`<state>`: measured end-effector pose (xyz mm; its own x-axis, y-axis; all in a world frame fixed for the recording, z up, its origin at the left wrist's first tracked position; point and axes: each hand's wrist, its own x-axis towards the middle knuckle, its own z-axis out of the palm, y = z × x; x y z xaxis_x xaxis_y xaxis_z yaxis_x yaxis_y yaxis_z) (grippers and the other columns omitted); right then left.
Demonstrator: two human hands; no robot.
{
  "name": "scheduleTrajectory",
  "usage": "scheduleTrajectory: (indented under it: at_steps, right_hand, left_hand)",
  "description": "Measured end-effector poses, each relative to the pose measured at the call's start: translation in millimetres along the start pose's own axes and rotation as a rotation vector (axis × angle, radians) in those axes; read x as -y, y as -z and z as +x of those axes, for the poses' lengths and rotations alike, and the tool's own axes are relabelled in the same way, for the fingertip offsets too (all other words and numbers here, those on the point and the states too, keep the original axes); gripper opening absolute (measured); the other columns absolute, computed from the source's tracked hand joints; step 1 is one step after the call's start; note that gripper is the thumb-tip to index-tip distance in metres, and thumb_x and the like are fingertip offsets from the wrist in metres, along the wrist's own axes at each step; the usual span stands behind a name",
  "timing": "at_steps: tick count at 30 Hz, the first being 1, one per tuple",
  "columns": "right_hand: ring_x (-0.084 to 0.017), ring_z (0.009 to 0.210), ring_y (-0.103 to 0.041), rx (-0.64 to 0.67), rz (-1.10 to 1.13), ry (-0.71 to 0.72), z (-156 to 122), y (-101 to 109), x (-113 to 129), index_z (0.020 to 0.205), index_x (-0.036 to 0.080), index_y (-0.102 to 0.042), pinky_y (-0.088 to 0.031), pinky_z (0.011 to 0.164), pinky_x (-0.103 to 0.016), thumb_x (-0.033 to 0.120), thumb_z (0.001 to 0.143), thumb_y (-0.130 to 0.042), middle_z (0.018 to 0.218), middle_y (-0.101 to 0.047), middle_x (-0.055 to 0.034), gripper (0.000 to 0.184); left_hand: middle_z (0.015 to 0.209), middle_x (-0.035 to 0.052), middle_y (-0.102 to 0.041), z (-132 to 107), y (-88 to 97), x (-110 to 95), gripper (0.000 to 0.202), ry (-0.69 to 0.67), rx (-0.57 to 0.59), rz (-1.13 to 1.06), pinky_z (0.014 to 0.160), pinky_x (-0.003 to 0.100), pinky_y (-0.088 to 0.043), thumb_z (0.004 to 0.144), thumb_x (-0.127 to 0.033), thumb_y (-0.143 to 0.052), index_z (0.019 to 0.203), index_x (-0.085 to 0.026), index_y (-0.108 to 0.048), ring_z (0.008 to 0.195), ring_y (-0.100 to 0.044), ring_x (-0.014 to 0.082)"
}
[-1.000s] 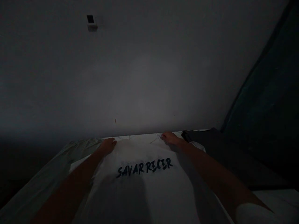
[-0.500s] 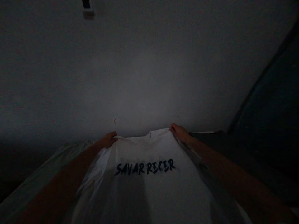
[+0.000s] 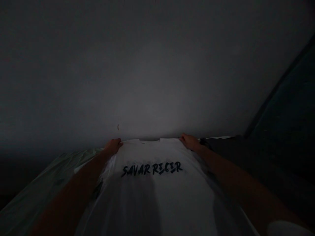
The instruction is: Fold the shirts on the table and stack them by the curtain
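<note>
A white T-shirt [image 3: 152, 193] with dark brush-style lettering across its chest lies stretched out in front of me, neckline at the far end. My left hand [image 3: 113, 145] is closed on its left shoulder. At the opposite shoulder, my right hand [image 3: 189, 141] pinches the cloth. Between my hands the collar runs nearly level. A shadow falls over the lower left of the shirt, and its bottom hem is out of view.
Behind the shirt rises a plain grey wall [image 3: 152, 78]. Pale green cloth [image 3: 44, 183] covers the surface at the left. Dark fabric [image 3: 228, 154] lies at the right, beside a dark bluish panel or cloth [image 3: 290, 114]. The room is dim.
The shirt's top edge has come down and now lies flatter, its neckline more open and even. Both hands keep their hold on the shoulders. My view has tilted slightly.
</note>
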<state>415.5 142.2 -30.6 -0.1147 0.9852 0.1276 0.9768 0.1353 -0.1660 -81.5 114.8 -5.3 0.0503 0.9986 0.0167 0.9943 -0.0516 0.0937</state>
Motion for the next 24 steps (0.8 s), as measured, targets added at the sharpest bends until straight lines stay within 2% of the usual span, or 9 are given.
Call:
scheduleTrajectory:
  at_steps: [4,7,9,12,15,18,20,22,24]
  right_hand:
    - [-0.024,0.093,-0.069,0.036,-0.013,0.009,-3.8,9.8,-6.4,0.104,0.017,-0.070,-0.042,0.074,-0.029,0.040,0.105,-0.046,0.104,-0.076,-0.0141,0.034]
    - [-0.023,0.090,-0.069,0.103,0.005,0.045,-8.3,24.3,-22.4,0.103,0.018,-0.073,-0.043,0.074,-0.028,0.040,0.104,-0.048,0.102,-0.077,-0.0131,0.033]
    - [-0.023,0.091,-0.070,0.139,-0.037,0.060,-13.9,36.4,-37.4,0.103,0.019,-0.074,-0.045,0.076,-0.029,0.037,0.102,-0.054,0.103,-0.077,-0.0128,0.028]
    - [-0.026,0.094,-0.071,0.165,-0.183,0.003,-29.1,56.9,-58.9,0.100,0.018,-0.077,-0.047,0.077,-0.031,0.039,0.098,-0.060,0.105,-0.077,-0.0156,0.027]
    - [-0.029,0.096,-0.072,0.191,-0.291,-0.043,-50.1,76.4,-69.7,0.099,0.017,-0.077,-0.049,0.076,-0.033,0.048,0.097,-0.059,0.104,-0.076,-0.0173,0.035]
    - [-0.031,0.099,-0.072,0.223,-0.293,-0.010,-68.1,87.6,-66.8,0.108,0.017,-0.075,-0.051,0.078,-0.035,0.056,0.092,-0.062,0.107,-0.076,-0.0163,0.044]
    - [-0.033,0.103,-0.071,0.183,-0.296,0.009,-76.0,87.7,-59.5,0.114,0.017,-0.072,-0.053,0.079,-0.036,0.060,0.088,-0.065,0.114,-0.075,-0.0166,0.051]
    - [-0.034,0.105,-0.070,0.130,-0.312,0.032,-81.2,82.5,-50.5,0.115,0.017,-0.072,-0.053,0.081,-0.037,0.059,0.086,-0.068,0.119,-0.073,-0.0180,0.051]
    - [-0.034,0.104,-0.071,0.152,-0.316,0.047,-85.5,73.9,-42.1,0.110,0.015,-0.074,-0.054,0.081,-0.037,0.051,0.088,-0.067,0.117,-0.073,-0.0194,0.043]
  left_hand:
    - [0.111,0.0176,-0.074,-6.7,-0.4,-1.5,0.043,0.028,-0.031,0.033,0.085,0.038,-0.048,0.098,-0.047,-0.040,0.108,-0.017,-0.068,0.105,-0.068,0.0314]
    - [0.108,0.0167,-0.074,-12.1,8.9,5.0,0.049,0.054,0.016,0.000,0.080,0.036,-0.049,0.094,-0.058,-0.045,0.106,-0.017,-0.069,0.101,-0.069,0.0308]
    - [0.096,0.0119,-0.075,-17.9,18.3,16.1,0.054,0.063,0.091,-0.035,0.076,0.032,-0.049,0.090,-0.062,-0.048,0.108,-0.016,-0.068,0.088,-0.071,0.0266]
    - [0.079,0.0040,-0.072,-27.3,29.7,41.3,0.059,0.040,0.192,-0.064,0.073,0.030,-0.049,0.087,-0.062,-0.048,0.114,-0.013,-0.066,0.072,-0.068,0.0208]
    - [0.083,0.0079,-0.074,-32.9,34.5,66.6,0.061,0.015,0.215,-0.029,0.074,0.031,-0.051,0.079,-0.061,-0.053,0.112,-0.013,-0.067,0.079,-0.071,0.0247]
    - [0.090,0.0117,-0.075,-38.2,38.8,78.9,0.061,-0.015,0.178,-0.007,0.077,0.035,-0.052,0.075,-0.058,-0.054,0.113,-0.012,-0.069,0.085,-0.072,0.0285]
    - [0.093,0.0116,-0.075,-46.1,43.8,79.0,0.060,-0.038,0.165,-0.014,0.080,0.035,-0.052,0.076,-0.058,-0.054,0.110,-0.012,-0.071,0.088,-0.072,0.0293]
    - [0.094,0.0119,-0.075,-57.9,49.1,76.6,0.058,-0.041,0.207,-0.030,0.081,0.035,-0.053,0.077,-0.060,-0.053,0.102,-0.011,-0.073,0.091,-0.072,0.0302]
    - [0.094,0.0128,-0.077,-70.8,52.3,75.6,0.057,-0.007,0.287,-0.041,0.080,0.036,-0.054,0.078,-0.062,-0.052,0.095,-0.011,-0.073,0.091,-0.072,0.0310]
